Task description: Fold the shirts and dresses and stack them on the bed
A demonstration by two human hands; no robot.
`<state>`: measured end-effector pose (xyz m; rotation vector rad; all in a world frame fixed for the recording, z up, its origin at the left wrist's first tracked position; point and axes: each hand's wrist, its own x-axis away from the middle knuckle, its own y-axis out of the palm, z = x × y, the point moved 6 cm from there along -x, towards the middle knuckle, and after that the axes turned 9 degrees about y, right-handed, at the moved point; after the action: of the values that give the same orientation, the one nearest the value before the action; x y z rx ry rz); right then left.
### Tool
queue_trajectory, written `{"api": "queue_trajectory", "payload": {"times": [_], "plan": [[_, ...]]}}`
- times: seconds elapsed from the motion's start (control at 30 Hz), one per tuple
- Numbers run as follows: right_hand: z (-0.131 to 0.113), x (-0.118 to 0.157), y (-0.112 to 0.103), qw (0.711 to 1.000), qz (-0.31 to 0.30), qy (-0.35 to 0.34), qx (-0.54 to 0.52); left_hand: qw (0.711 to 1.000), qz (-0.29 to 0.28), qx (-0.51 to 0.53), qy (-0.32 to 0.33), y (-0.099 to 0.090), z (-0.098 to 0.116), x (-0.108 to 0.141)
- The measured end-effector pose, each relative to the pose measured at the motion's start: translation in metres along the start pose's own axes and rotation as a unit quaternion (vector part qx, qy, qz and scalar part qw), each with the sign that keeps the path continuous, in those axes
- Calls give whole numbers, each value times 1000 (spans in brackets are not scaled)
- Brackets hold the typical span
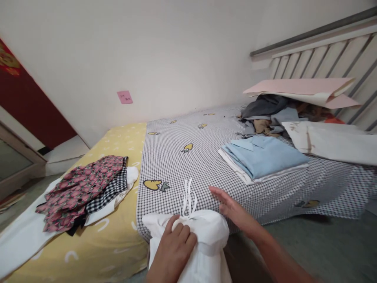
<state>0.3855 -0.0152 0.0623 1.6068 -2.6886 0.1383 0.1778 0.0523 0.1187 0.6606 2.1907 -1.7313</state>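
A white drawstring garment [203,236], apparently trousers, hangs over the bed's front edge. Its gathered waist lies on the checked sheet and the looped white cord [187,200] points toward the wall. My left hand [178,243] grips the waist just below the cord, fingers curled into the cloth. To the right of the waist, my right hand [228,204] is held with its fingers stretched out and nothing in them. The garment's lower part runs out of view at the bottom.
Folded blue and white clothes [262,155] lie at right, before a heap of dark clothes [265,112] under pink card [303,86]. At left, a floral garment [85,188] tops a loose pile on the yellow sheet [123,236]. The wall [176,59] borders the bed behind.
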Motion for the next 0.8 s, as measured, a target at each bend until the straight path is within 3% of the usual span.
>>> {"api": "queue_trajectory", "payload": {"times": [0.1,0.17,0.23,0.3,0.37,0.43,0.6,0.8], "plan": [[-7,17,21,981,-144,43,125,999,-32,1,-42,11,-15,-4],[-5,18,30,973,-152,55,167,992,-75,37,-94,22,-38,-3],[2,9,30,984,-99,74,130,973,-107,116,-166,31,-72,5],[15,-4,21,994,-10,106,37,938,-103,205,-261,34,-111,21],[28,-14,10,987,68,129,-65,895,-91,255,-355,33,-147,43],[39,-20,1,975,115,142,-128,866,-101,276,-405,35,-167,65],[55,-15,-3,961,114,190,-166,838,-92,351,-407,49,-164,82],[41,-2,23,984,-59,162,-42,785,-2,378,-492,61,-164,76]]}}
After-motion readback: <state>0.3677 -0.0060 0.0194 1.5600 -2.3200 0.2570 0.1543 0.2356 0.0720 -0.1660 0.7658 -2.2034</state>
